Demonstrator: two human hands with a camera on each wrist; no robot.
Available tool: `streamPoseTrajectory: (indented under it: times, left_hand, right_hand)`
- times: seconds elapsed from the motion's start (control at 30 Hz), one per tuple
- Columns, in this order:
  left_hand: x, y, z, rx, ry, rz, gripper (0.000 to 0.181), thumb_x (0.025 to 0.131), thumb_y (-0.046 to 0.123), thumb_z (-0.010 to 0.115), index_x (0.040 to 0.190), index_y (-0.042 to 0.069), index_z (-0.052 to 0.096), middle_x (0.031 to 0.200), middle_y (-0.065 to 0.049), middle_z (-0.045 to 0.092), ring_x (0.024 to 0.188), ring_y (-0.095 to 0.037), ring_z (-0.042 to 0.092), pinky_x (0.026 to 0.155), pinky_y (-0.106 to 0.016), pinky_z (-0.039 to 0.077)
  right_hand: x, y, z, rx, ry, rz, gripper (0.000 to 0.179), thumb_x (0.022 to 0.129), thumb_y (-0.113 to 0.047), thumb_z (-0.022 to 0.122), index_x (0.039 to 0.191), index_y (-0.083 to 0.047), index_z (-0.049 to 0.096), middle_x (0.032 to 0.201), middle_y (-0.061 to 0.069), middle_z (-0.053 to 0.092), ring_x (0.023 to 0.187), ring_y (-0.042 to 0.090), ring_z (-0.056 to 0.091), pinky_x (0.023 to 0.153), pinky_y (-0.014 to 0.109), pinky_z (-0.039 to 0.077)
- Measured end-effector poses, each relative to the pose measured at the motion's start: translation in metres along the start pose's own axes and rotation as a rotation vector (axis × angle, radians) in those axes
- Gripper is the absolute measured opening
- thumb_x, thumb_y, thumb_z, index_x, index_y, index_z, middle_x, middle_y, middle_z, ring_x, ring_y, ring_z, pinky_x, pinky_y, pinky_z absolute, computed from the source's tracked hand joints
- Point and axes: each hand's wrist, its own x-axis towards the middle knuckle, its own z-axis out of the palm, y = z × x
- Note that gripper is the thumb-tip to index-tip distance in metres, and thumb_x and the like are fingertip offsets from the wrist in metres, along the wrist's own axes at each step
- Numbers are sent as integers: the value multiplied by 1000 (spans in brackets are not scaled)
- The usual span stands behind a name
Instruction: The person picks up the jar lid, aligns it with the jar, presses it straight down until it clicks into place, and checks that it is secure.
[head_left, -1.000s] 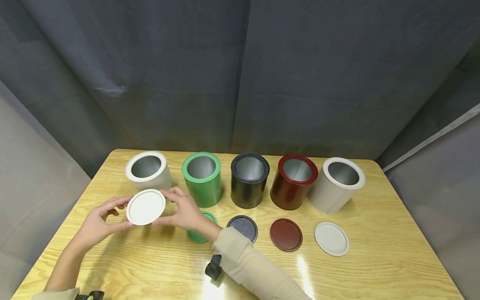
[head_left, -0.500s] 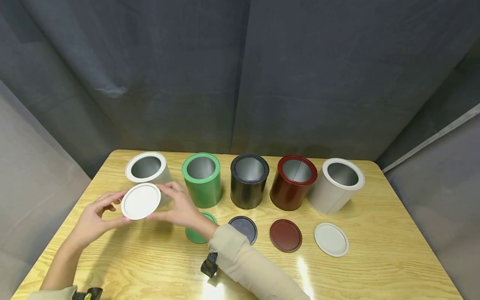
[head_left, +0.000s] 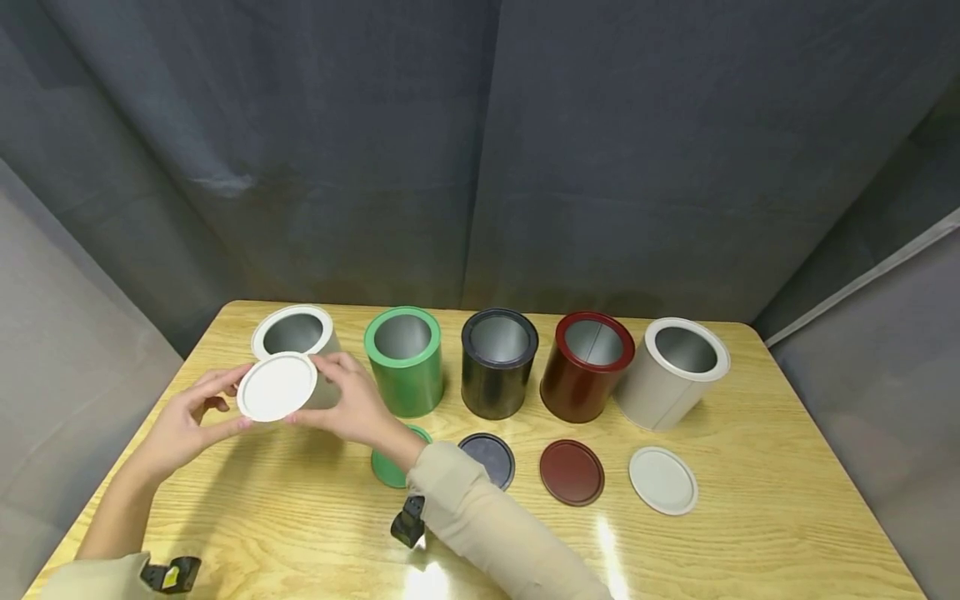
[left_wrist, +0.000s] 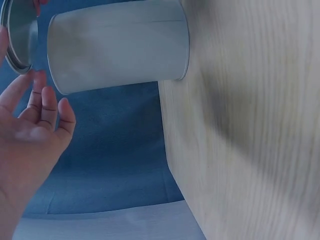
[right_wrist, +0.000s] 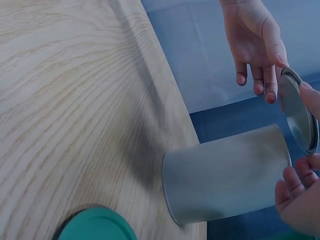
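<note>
A round white lid is held up in the air, tilted, in front of the white can at the table's far left. My left hand pinches its left edge between thumb and fingers, and my right hand pinches the right edge. Part of that can is covered by the lid and the right hand in the head view. Both wrist views show the lid clear of the table, level with the can's open top. The can stands upright, its side plain and pale.
Open cans in green, black, dark red and white stand along the back. Before them lie lids in green, black, dark red and white. My right forearm crosses the front of the table.
Both hands have carried the white lid away from me and a little to the left, so it now overlaps the near rim of the left white can. The other cans and lids stay put.
</note>
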Motion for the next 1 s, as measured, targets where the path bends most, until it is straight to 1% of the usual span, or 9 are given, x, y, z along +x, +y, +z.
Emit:
streamPoseTrajectory:
  times: [0.13,0.23,0.43,0.6,0.7,0.8,0.9,1.0]
  left_hand:
    - [4,-3,-5,4,-18,1,66,66,-20,67,127,-9,46,105,7,52,89,-6,43,69,-20,36]
    - [8,-4,-7,20,-25,-1,66,67,-18,67,128,-7,45,112,9,51,90,-5,43,70,-20,35]
    - [14,-6,-11,42,-32,-8,67,69,-17,68,130,-6,44,115,12,50,90,-5,43,69,-18,35]
    - [20,-7,-14,21,-26,-1,67,68,-19,66,130,-7,44,119,13,50,90,-6,43,68,-19,35]
    - [25,-7,-16,8,-20,0,65,68,-20,65,129,-8,44,114,13,51,87,-8,41,68,-20,35]
    - [32,-7,-17,-5,-18,-6,63,69,-20,64,128,-9,45,111,11,52,85,-9,38,67,-20,35]
    - [36,-7,-19,-23,-19,-12,62,70,-21,63,127,-10,44,101,6,51,84,-10,37,66,-20,36]
    - [39,-8,-22,-27,-26,-17,61,71,-20,63,128,-10,44,93,2,47,82,-11,37,64,-20,36]
  right_hand:
    - [5,-3,1,-17,23,4,72,67,-33,80,130,-12,52,104,-3,48,90,3,42,73,14,34]
    - [9,-5,0,-28,36,15,73,67,-33,80,130,-10,51,101,-3,47,88,4,42,74,14,34]
    - [16,-7,-2,-21,44,26,75,66,-33,81,130,-8,50,107,-2,48,90,5,43,77,14,34]
    - [21,-9,-4,-44,39,35,76,66,-34,81,131,-9,49,111,0,49,93,6,44,78,14,35]
    - [25,-10,-7,-63,39,47,77,67,-36,80,132,-10,48,112,0,49,95,7,43,78,15,35]
    - [30,-12,-9,-63,51,44,78,67,-35,80,132,-9,48,109,1,49,93,8,43,75,15,35]
    - [34,-13,-10,-53,58,42,78,67,-34,81,132,-9,48,105,0,48,89,8,43,72,14,35]
    - [38,-14,-9,-42,58,50,78,67,-34,80,133,-8,47,106,0,48,90,7,43,75,15,35]
